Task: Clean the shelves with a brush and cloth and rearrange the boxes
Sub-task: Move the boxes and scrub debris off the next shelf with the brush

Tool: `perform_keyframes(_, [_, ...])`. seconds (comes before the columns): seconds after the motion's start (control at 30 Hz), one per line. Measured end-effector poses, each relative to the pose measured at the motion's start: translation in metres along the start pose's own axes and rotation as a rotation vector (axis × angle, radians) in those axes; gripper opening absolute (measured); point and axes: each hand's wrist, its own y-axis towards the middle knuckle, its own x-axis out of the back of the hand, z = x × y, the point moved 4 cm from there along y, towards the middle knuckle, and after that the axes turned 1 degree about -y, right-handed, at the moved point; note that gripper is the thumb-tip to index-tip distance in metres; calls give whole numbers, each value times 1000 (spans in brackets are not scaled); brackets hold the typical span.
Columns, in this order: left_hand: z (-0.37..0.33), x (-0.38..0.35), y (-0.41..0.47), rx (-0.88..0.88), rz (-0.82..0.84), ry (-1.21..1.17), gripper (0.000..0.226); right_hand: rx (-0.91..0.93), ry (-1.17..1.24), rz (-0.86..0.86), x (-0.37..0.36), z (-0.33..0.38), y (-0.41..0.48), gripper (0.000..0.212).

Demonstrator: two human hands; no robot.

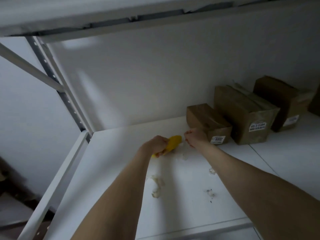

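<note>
My left hand (156, 144) is shut on a yellow brush (173, 142) that rests on the white shelf (121, 170) near its back. Just to the right, my right hand (194, 137) lies on the shelf with its fingers curled; whether it holds anything I cannot tell. It touches the front corner of a small brown box (206, 120) labelled 1002. Two larger brown boxes (242, 111) (280, 99) stand in a row beside it on the right, against the back wall. Pale crumbs and clumps of debris (156, 186) lie scattered over the shelf between my forearms.
A grey metal upright (57, 84) and a diagonal brace (29, 66) frame the shelf's left side. The upper shelf (121, 18) hangs overhead. The white back wall (155, 75) closes the rear. More debris (211, 192) lies toward the front right.
</note>
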Motion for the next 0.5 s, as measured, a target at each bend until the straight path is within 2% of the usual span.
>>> perform_keyframes(0.07, [-1,-4,-12,-2,98,-78,47,22,2,5,4,7,-4,27])
perform_keyframes(0.13, [1,-3,-20,-34,123,-117,40,30,22,13,7,14,-8,20])
perform_keyframes(0.17, [2,1,-21,-54,60,-104,37,32,26,13,9,16,-11,20])
perform_keyframes(0.27, [12,15,-18,-73,-266,-82,32,44,29,22,11,15,-17,29])
perform_keyframes(0.33, [23,20,-12,-38,-406,-32,34,26,67,23,11,11,-22,27])
perform_keyframes(0.4, [34,17,-8,37,-455,22,35,-5,91,47,11,7,-27,20])
perform_keyframes(0.5, [32,2,-11,79,-411,51,41,-27,99,71,14,1,-33,11])
